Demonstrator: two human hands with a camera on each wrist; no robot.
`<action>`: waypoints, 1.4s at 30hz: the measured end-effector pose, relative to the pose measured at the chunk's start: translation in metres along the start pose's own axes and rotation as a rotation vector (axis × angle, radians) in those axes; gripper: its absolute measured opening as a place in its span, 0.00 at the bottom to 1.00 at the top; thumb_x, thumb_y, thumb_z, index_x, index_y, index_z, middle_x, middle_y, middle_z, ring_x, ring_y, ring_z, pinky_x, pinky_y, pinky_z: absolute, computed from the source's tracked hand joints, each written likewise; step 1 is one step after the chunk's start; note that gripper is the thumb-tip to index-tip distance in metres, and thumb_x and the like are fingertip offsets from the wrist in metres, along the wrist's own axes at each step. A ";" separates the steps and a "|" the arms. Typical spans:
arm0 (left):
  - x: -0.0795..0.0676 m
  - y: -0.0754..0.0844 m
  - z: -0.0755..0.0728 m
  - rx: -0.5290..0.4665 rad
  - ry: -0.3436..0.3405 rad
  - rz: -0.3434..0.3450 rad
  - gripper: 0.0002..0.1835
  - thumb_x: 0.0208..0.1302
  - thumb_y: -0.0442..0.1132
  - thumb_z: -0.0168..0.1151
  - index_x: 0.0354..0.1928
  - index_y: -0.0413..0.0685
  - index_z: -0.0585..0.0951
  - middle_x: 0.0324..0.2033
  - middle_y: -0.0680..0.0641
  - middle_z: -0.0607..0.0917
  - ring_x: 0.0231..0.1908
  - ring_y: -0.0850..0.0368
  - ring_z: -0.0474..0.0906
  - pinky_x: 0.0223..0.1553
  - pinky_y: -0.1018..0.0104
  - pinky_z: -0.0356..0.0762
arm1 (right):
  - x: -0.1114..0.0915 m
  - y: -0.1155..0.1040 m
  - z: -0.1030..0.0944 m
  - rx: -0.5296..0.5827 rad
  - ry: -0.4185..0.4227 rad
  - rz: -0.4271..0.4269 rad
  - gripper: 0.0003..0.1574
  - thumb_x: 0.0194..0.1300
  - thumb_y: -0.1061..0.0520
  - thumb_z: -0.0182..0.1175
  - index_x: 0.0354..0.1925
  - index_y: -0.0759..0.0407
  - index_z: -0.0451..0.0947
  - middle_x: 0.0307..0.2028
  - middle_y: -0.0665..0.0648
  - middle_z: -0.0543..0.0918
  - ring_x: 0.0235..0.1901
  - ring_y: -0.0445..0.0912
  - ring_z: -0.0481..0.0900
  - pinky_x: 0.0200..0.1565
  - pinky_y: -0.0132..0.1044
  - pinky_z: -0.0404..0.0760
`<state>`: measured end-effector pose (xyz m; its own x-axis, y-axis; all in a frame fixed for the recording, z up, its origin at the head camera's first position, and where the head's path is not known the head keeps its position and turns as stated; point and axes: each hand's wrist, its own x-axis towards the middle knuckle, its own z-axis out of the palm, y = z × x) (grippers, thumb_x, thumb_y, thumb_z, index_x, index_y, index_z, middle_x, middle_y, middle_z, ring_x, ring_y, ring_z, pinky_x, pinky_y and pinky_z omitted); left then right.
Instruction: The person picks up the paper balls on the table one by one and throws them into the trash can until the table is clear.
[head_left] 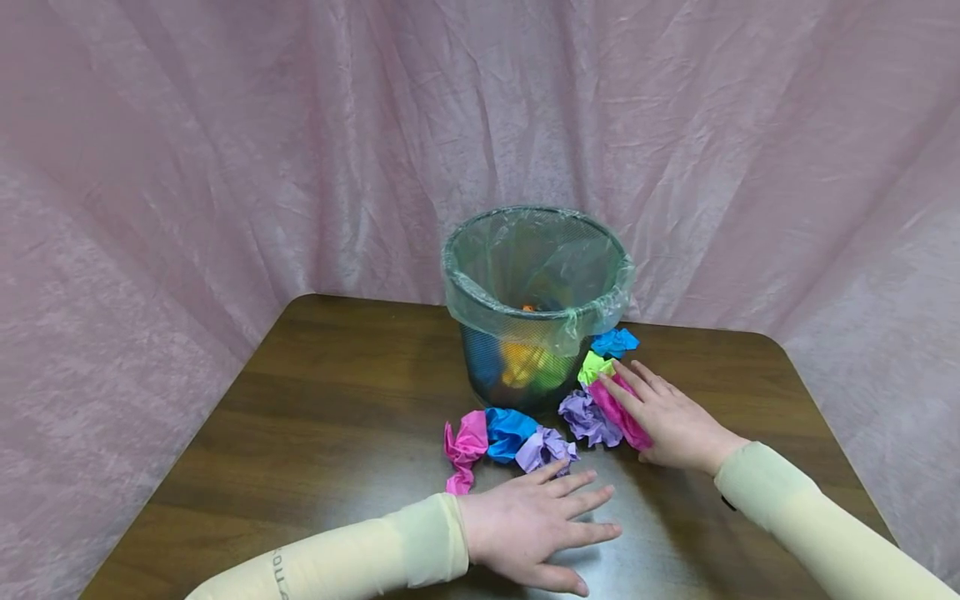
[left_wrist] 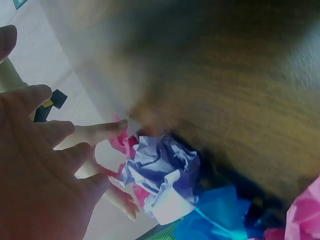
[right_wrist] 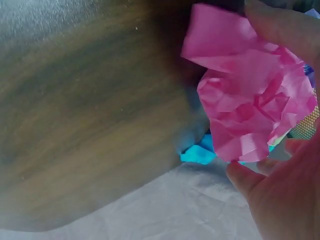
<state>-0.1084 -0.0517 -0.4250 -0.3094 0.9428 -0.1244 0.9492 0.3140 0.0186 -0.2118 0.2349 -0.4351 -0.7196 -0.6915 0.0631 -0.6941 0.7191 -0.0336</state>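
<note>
My left hand (head_left: 536, 521) is held flat with fingers spread, just in front of a crumpled lavender paper (head_left: 549, 450); nothing is in its grasp. Beside that paper lie a blue crumpled paper (head_left: 510, 433) and a pink one (head_left: 465, 450). At the right, my right hand (head_left: 682, 425) reaches over a magenta crumpled paper (head_left: 615, 410), its fingers extended along it. In the right wrist view the magenta paper (right_wrist: 255, 95) sits between thumb and fingers, a fingertip at its edge. A purple paper (head_left: 590, 418) and a lime-green one (head_left: 595, 367) adjoin it.
A mesh wastebasket (head_left: 480, 367) with a translucent green liner stands behind the papers, holding orange, yellow, green and blue crumpled pieces. Another blue paper (head_left: 615, 342) lies at its right. The brown table (head_left: 322, 400) has rounded back corners, with a pink curtain (head_left: 375, 150) behind.
</note>
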 end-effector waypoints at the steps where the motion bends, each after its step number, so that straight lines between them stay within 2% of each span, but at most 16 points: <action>1: 0.001 0.001 0.001 -0.003 0.000 -0.001 0.39 0.74 0.73 0.36 0.82 0.70 0.52 0.81 0.52 0.46 0.79 0.54 0.33 0.77 0.49 0.38 | -0.001 0.000 0.001 0.009 0.000 0.004 0.78 0.38 0.52 0.87 0.80 0.59 0.53 0.78 0.68 0.55 0.74 0.70 0.52 0.69 0.64 0.62; 7: 0.002 0.003 0.004 -0.014 0.000 -0.004 0.39 0.74 0.73 0.35 0.82 0.70 0.52 0.81 0.52 0.46 0.79 0.54 0.33 0.77 0.50 0.38 | -0.009 0.001 0.002 0.088 -0.007 0.059 0.75 0.44 0.59 0.83 0.81 0.58 0.50 0.75 0.69 0.59 0.73 0.70 0.55 0.58 0.56 0.79; 11: 0.002 0.003 0.006 -0.005 0.012 -0.005 0.39 0.74 0.73 0.35 0.81 0.69 0.54 0.81 0.51 0.47 0.80 0.53 0.36 0.77 0.49 0.40 | -0.017 0.003 0.002 0.160 -0.008 0.100 0.73 0.46 0.63 0.82 0.81 0.56 0.50 0.70 0.67 0.65 0.69 0.66 0.63 0.48 0.49 0.85; 14: 0.002 0.003 0.007 -0.010 0.010 -0.007 0.39 0.74 0.73 0.35 0.81 0.69 0.54 0.81 0.51 0.47 0.80 0.52 0.38 0.77 0.49 0.41 | -0.022 0.006 0.002 0.191 -0.005 0.112 0.71 0.46 0.65 0.81 0.81 0.56 0.53 0.64 0.64 0.71 0.59 0.60 0.74 0.44 0.45 0.84; 16: 0.003 0.003 0.008 -0.016 0.006 -0.006 0.39 0.73 0.73 0.36 0.81 0.69 0.55 0.81 0.51 0.47 0.80 0.52 0.38 0.77 0.49 0.41 | -0.025 0.008 0.002 0.197 -0.021 0.119 0.70 0.46 0.65 0.81 0.80 0.54 0.55 0.58 0.61 0.74 0.49 0.53 0.78 0.40 0.42 0.83; 18: 0.003 0.003 0.008 -0.025 -0.002 -0.003 0.39 0.74 0.73 0.35 0.81 0.69 0.55 0.81 0.51 0.46 0.80 0.52 0.38 0.77 0.50 0.41 | -0.027 0.011 0.002 0.202 -0.049 0.132 0.68 0.47 0.64 0.81 0.80 0.52 0.57 0.53 0.59 0.75 0.39 0.47 0.78 0.34 0.38 0.81; 21: 0.004 0.003 0.009 -0.039 -0.010 0.001 0.39 0.74 0.73 0.35 0.81 0.70 0.55 0.81 0.51 0.45 0.80 0.52 0.39 0.77 0.50 0.40 | -0.028 0.014 0.002 0.208 -0.105 0.147 0.63 0.49 0.62 0.80 0.78 0.50 0.61 0.51 0.58 0.75 0.31 0.42 0.74 0.29 0.35 0.77; 24: 0.006 0.004 0.009 -0.053 -0.021 0.000 0.39 0.74 0.73 0.34 0.81 0.70 0.55 0.81 0.51 0.44 0.80 0.52 0.39 0.77 0.51 0.39 | -0.028 0.015 0.001 0.198 -0.132 0.134 0.56 0.49 0.61 0.80 0.74 0.51 0.68 0.56 0.63 0.75 0.35 0.45 0.79 0.30 0.36 0.78; 26: 0.007 0.005 0.010 -0.053 -0.025 -0.003 0.39 0.74 0.73 0.33 0.81 0.70 0.55 0.81 0.51 0.44 0.80 0.52 0.38 0.77 0.51 0.39 | -0.029 0.016 0.000 0.189 -0.144 0.123 0.51 0.50 0.62 0.79 0.71 0.53 0.72 0.63 0.68 0.72 0.42 0.52 0.83 0.32 0.36 0.79; 28: 0.007 0.005 0.010 -0.056 -0.028 -0.005 0.39 0.74 0.73 0.33 0.81 0.71 0.55 0.82 0.51 0.44 0.80 0.52 0.38 0.77 0.51 0.39 | -0.028 0.016 -0.001 0.176 -0.152 0.116 0.47 0.49 0.63 0.79 0.68 0.56 0.76 0.68 0.70 0.69 0.51 0.59 0.83 0.36 0.39 0.81; 30: 0.008 0.005 0.011 -0.052 -0.025 -0.009 0.39 0.73 0.74 0.33 0.81 0.71 0.56 0.82 0.51 0.45 0.80 0.52 0.38 0.77 0.51 0.39 | -0.027 0.015 -0.002 0.171 -0.165 0.114 0.44 0.49 0.62 0.80 0.65 0.59 0.78 0.68 0.70 0.70 0.54 0.63 0.81 0.42 0.44 0.83; 33: 0.009 0.004 0.012 -0.045 -0.021 -0.017 0.38 0.73 0.74 0.34 0.81 0.71 0.56 0.81 0.51 0.45 0.80 0.52 0.40 0.77 0.52 0.40 | -0.025 0.015 -0.001 0.163 -0.161 0.119 0.36 0.46 0.60 0.82 0.56 0.59 0.82 0.55 0.62 0.80 0.48 0.56 0.82 0.44 0.48 0.82; 34: 0.009 0.004 0.012 -0.040 -0.020 -0.021 0.38 0.73 0.74 0.34 0.81 0.71 0.56 0.81 0.51 0.46 0.80 0.52 0.40 0.77 0.52 0.40 | -0.025 0.015 -0.001 0.163 -0.157 0.119 0.33 0.46 0.59 0.82 0.51 0.57 0.82 0.49 0.57 0.81 0.44 0.52 0.81 0.43 0.47 0.81; 36: 0.010 0.005 0.013 -0.025 -0.017 -0.030 0.38 0.73 0.74 0.34 0.80 0.72 0.57 0.81 0.51 0.47 0.80 0.52 0.41 0.77 0.52 0.41 | -0.025 0.016 -0.001 0.175 -0.148 0.130 0.27 0.45 0.59 0.82 0.44 0.53 0.81 0.39 0.50 0.76 0.35 0.45 0.76 0.37 0.41 0.79; 39: 0.012 0.007 0.013 -0.009 -0.012 -0.039 0.38 0.73 0.75 0.33 0.80 0.73 0.57 0.81 0.52 0.48 0.79 0.52 0.42 0.77 0.52 0.42 | -0.028 0.017 -0.001 0.222 -0.159 0.162 0.23 0.47 0.60 0.81 0.37 0.47 0.78 0.33 0.47 0.69 0.29 0.39 0.69 0.30 0.36 0.73; 42: 0.015 0.008 0.013 -0.008 -0.012 -0.042 0.38 0.72 0.75 0.33 0.80 0.74 0.56 0.81 0.52 0.47 0.80 0.52 0.41 0.77 0.54 0.41 | -0.031 0.018 -0.001 0.279 -0.171 0.190 0.20 0.50 0.63 0.77 0.33 0.46 0.77 0.32 0.47 0.68 0.26 0.37 0.69 0.28 0.33 0.72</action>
<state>-0.1046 -0.0369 -0.4393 -0.3478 0.9275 -0.1373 0.9351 0.3538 0.0214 -0.2014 0.2692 -0.4369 -0.8129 -0.5660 -0.1373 -0.5101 0.8057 -0.3010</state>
